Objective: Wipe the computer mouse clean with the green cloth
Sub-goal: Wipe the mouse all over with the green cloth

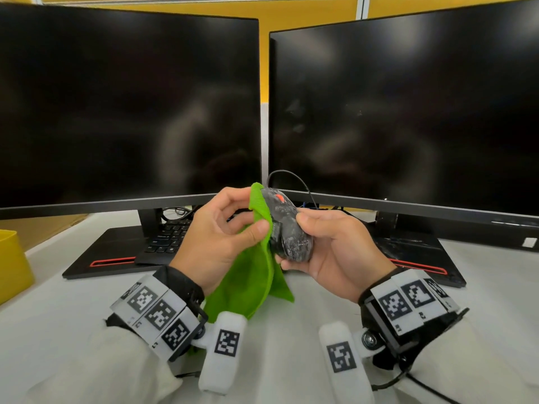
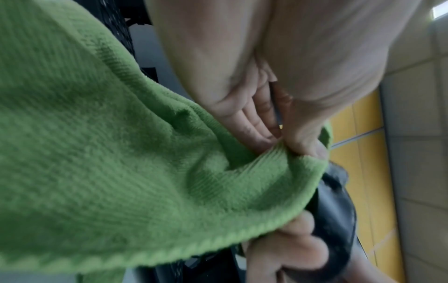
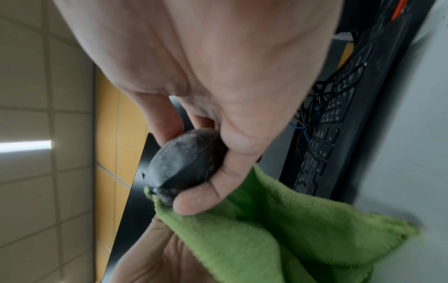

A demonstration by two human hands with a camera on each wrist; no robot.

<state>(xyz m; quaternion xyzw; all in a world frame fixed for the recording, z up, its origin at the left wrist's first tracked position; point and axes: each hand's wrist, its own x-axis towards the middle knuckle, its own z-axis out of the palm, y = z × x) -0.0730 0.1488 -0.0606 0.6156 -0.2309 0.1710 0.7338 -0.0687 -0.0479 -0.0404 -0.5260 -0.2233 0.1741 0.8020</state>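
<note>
While the right hand point(image 1: 335, 252) clasps the mouse point(image 1: 287, 228) between thumb and curled fingers, the left hand point(image 1: 215, 240) pinches the cloth point(image 1: 250, 284) against the mouse's side, above the desk point(image 1: 291, 310).

Overall light: the head view is showing bright, even indoor light on the white tabletop point(image 1: 291, 322).
Light source: a ceiling lamp strip point(image 3: 25, 146) is glowing white at the left edge of the right wrist view.
Reflections: the two dark monitors point(image 1: 128, 106) are giving back soft, pale, blurry reflections.
Shadows: only weak, soft shadows are lying under the green cloth point(image 1: 248, 284).
Blur: the left wrist view is looking smeared, mostly on the mouse point(image 2: 337, 214) and on the fingers at the bottom.
Focus: in the right wrist view the palm at the bottom edge is staying soft.
Distortion: the monitor edges are bending outward in the head view.
</note>
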